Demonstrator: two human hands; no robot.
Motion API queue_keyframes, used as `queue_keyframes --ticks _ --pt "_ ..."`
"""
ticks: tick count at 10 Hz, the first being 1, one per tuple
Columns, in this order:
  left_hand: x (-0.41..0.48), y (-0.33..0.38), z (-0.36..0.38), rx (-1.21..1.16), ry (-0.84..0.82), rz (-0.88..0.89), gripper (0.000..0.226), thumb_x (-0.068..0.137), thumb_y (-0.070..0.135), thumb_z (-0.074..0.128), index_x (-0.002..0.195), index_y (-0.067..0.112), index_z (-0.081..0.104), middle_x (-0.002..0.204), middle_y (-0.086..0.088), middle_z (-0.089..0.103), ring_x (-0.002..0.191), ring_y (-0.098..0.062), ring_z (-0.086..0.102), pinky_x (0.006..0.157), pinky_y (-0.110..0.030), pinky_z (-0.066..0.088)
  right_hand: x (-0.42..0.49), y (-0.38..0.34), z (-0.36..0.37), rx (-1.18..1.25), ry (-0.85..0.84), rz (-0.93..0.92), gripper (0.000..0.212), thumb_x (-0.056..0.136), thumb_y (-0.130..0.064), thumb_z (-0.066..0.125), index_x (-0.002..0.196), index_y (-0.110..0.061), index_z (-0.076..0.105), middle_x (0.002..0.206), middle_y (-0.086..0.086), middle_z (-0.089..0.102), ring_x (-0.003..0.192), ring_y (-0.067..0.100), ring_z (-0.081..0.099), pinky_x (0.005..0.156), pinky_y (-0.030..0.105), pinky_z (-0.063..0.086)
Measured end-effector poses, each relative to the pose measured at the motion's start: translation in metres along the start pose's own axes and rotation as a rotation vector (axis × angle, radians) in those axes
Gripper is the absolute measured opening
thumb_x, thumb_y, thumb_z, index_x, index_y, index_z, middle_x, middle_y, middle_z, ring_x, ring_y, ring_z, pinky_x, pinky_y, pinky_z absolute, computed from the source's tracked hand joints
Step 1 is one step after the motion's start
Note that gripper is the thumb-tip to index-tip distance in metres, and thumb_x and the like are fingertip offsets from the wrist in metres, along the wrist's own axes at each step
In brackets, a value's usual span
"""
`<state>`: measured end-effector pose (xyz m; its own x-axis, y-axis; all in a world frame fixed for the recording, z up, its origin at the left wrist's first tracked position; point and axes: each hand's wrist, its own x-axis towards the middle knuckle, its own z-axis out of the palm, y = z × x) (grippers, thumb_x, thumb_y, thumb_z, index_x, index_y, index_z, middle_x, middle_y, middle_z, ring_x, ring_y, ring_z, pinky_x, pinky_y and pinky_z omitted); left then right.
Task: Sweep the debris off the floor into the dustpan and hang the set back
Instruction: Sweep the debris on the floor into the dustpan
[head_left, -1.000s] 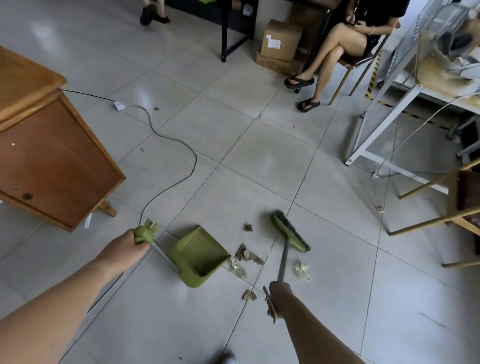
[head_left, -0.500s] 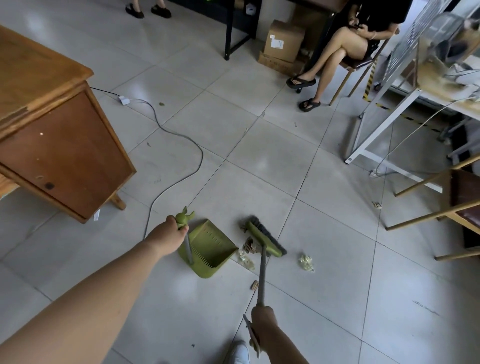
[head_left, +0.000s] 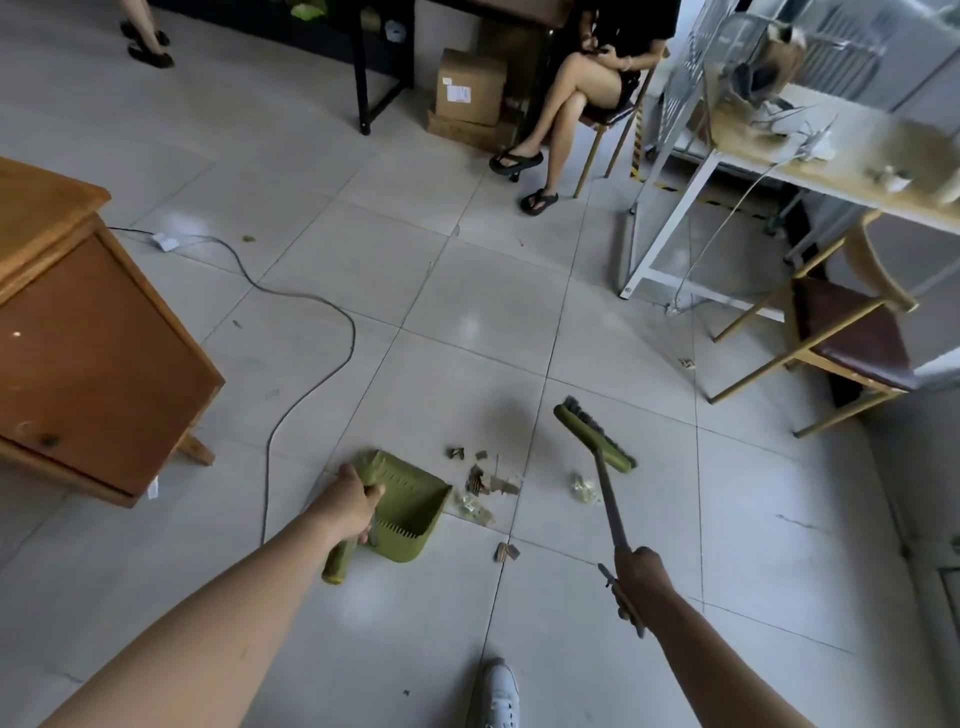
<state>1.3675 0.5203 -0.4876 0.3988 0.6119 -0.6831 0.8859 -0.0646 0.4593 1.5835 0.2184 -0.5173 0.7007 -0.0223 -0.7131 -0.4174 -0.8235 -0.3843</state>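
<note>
The sweeping is only getting under way, as far as can be judged. The left hand (head_left: 349, 503) is gripping the handle of the green dustpan (head_left: 410, 506), which is resting on the tiled floor (head_left: 467, 322) with its open mouth facing the litter. The right hand (head_left: 640, 574) is closing around the broom (head_left: 597, 441) shaft, holding the green brush head beyond the dustpan's mouth and on the far side of the mess; whether the bristles are touching the tiles is hard to tell.

The debris (head_left: 485, 480) is lying just outside the dustpan's mouth: brownish scraps and a clear wrapper at the lip, one small scrap (head_left: 507, 552) nearer the person than the mouth, and another clear piece (head_left: 583, 487) close by the broom shaft. The pan looks empty, so all the gathering and the hanging up are remaining.

A cardboard box (head_left: 470, 93), well beyond the dustpan, is carrying a white label, too small to read. No other writing is showing.
</note>
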Motion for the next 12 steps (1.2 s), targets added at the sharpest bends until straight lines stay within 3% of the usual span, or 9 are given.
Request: queue_keyframes --ticks 1,2,3,4,5,8,10,11,12 --pt "-0.004 -0.011 0.013 -0.066 0.036 0.063 0.029 0.102 0.028 0.042 0.116 0.004 0.033 0.078 -0.016 0.057 0.063 -0.032 0.061 0.061 -0.041 0.053 0.009 0.003 -0.006 0.042 0.017 0.043 0.023 0.095 -0.01 0.032 0.092 0.004 0.05 0.058 0.016 0.05 0.037 0.021 0.044 0.038 0.023 0.037" --pt "-0.013 -0.025 0.016 -0.092 0.07 0.095 0.024 0.102 0.025 0.042 0.111 0.004 0.034 0.076 -0.016 0.055 0.063 -0.031 0.056 0.06 -0.043 0.051 0.014 0.008 0.004 0.086 0.02 0.11 0.024 0.093 -0.003 0.033 0.082 0.007 0.053 0.057 0.015 0.049 0.042 0.022 0.044 0.041 0.026 0.036" --pt "-0.035 -0.04 0.021 -0.155 0.058 0.088 0.025 0.102 0.033 0.04 0.105 0.01 0.034 0.071 -0.014 0.056 0.051 -0.025 0.054 0.047 -0.03 0.048 0.007 0.017 0.021 0.133 -0.015 0.168 0.023 0.094 -0.001 0.035 0.076 0.003 0.05 0.061 0.015 0.049 0.044 0.021 0.042 0.042 0.026 0.035" --pt "-0.061 -0.058 0.035 -0.123 -0.01 0.106 0.021 0.102 0.034 0.038 0.104 0.013 0.034 0.065 -0.011 0.054 0.039 -0.017 0.05 0.039 -0.024 0.043 -0.007 0.032 0.037 0.227 -0.073 0.262 0.029 0.094 -0.001 0.031 0.071 0.003 0.048 0.061 0.014 0.051 0.031 0.017 0.038 0.035 0.016 0.031" --pt "-0.08 -0.073 0.043 -0.106 -0.04 0.136 0.021 0.103 0.033 0.038 0.105 0.013 0.033 0.059 -0.008 0.053 0.037 -0.014 0.047 0.039 -0.024 0.042 -0.024 0.046 0.046 0.292 -0.127 0.314 0.034 0.096 -0.006 0.031 0.07 0.004 0.05 0.056 0.011 0.046 0.039 0.019 0.036 0.04 0.021 0.028" --pt "-0.121 -0.074 0.084 -0.274 -0.229 0.126 0.025 0.103 0.027 0.039 0.117 0.011 0.025 0.062 -0.01 0.05 0.041 -0.02 0.049 0.052 -0.035 0.051 -0.069 0.055 0.049 0.253 -0.2 0.292 0.037 0.099 -0.008 0.031 0.067 0.001 0.047 0.048 0.01 0.042 0.043 0.02 0.034 0.044 0.024 0.029" --pt "-0.135 -0.054 0.106 -0.366 -0.273 0.062 0.049 0.104 0.025 0.037 0.139 0.004 0.009 0.067 -0.011 0.05 0.041 -0.021 0.05 0.049 -0.03 0.052 -0.093 0.071 0.068 0.171 -0.232 0.284 0.035 0.1 -0.011 0.034 0.067 -0.007 0.042 0.064 0.008 0.043 0.051 0.018 0.04 0.037 0.023 0.036" --pt "-0.141 -0.056 0.113 -0.358 -0.292 0.038 0.041 0.104 0.026 0.037 0.133 0.008 0.014 0.072 -0.013 0.05 0.046 -0.02 0.051 0.058 -0.037 0.055 -0.103 0.084 0.073 0.202 -0.26 0.345 0.035 0.099 -0.01 0.034 0.067 -0.003 0.045 0.06 0.01 0.043 0.045 0.019 0.04 0.036 0.023 0.036" --pt "-0.146 -0.057 0.121 -0.349 -0.327 0.036 0.028 0.103 0.028 0.037 0.119 0.014 0.02 0.078 -0.014 0.05 0.049 -0.021 0.052 0.071 -0.047 0.058 -0.106 0.088 0.08 0.179 -0.227 0.24 0.027 0.097 -0.008 0.039 0.071 -0.006 0.044 0.065 0.01 0.045 0.051 0.021 0.044 0.046 0.031 0.038"
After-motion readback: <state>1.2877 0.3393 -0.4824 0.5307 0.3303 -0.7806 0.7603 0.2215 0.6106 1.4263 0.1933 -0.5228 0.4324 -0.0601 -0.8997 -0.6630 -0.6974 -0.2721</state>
